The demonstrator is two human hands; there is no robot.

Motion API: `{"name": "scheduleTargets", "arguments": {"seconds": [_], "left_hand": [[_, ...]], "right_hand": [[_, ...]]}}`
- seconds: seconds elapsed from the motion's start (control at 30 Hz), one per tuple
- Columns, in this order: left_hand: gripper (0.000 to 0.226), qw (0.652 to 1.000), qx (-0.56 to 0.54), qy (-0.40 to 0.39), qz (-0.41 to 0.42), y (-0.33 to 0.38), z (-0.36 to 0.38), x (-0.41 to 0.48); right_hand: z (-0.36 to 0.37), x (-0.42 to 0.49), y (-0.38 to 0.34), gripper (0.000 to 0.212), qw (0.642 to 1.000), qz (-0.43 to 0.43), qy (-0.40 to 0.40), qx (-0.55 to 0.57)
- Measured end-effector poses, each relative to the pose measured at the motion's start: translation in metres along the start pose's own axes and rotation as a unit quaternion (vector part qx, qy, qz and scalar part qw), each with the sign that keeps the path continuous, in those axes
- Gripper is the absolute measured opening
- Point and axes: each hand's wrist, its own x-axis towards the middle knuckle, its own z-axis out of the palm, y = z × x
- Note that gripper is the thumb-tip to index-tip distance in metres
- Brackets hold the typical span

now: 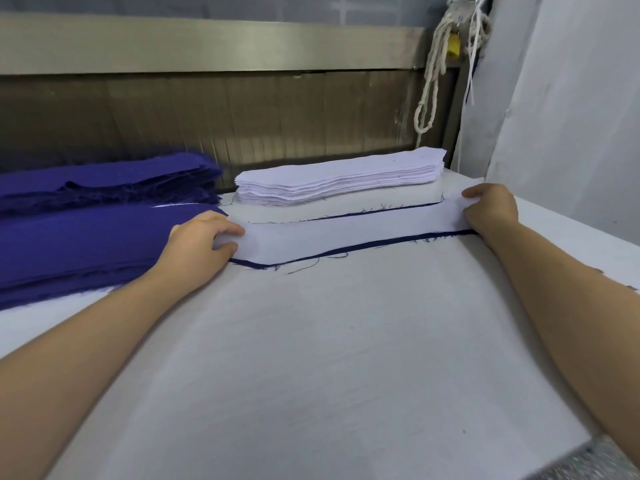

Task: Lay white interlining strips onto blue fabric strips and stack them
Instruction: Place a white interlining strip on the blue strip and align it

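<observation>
White interlining strip (346, 233), long, over frayed blue fabric strip (256, 265); left hand (204, 244) and right hand (491, 211) pinch its ends. Uneven pull may skew it.

Garment workshop, stacked cut fabric strips (104, 216), padded worktable (311, 341)

A white interlining strip (346, 233) lay on a blue fabric strip (254, 264) whose dark, frayed edges showed along both long sides, spread across the white-covered table (311, 358). The left hand (201, 240) pinched the strip's left end and the right hand (491, 209) curled over its right end. Behind stood a stack of white interlining (339, 178); piles of blue fabric (86, 244) lay just beside the left hand.
</observation>
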Motion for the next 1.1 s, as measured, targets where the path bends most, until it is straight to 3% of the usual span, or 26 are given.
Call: {"name": "scheduleTargets", "arguments": {"seconds": [0.47, 0.63, 0.77, 0.93, 1.1], "left_hand": [[0.027, 0.998, 0.003, 0.057, -0.011, -0.004, 0.004, 0.001], [0.025, 0.997, 0.034, 0.063, -0.001, -0.004, 0.005, 0.001], [0.024, 0.996, 0.055, 0.064, 0.006, -0.006, 0.005, 0.001], [0.024, 0.997, 0.063, 0.054, -0.003, -0.010, 0.008, 0.003], [0.024, 0.997, 0.053, 0.061, -0.009, -0.010, 0.008, 0.003]], "right_hand": [[0.001, -0.003, -0.004, 0.041, 0.998, -0.006, -0.004, -0.057], [0.004, -0.006, -0.006, 0.044, 0.991, -0.023, 0.025, -0.130], [0.006, -0.004, -0.004, 0.036, 0.983, -0.063, -0.008, -0.170], [0.007, -0.005, -0.006, 0.032, 0.979, -0.049, -0.036, -0.196], [0.009, -0.012, -0.016, 0.031, 0.970, -0.082, -0.016, -0.230]]}}
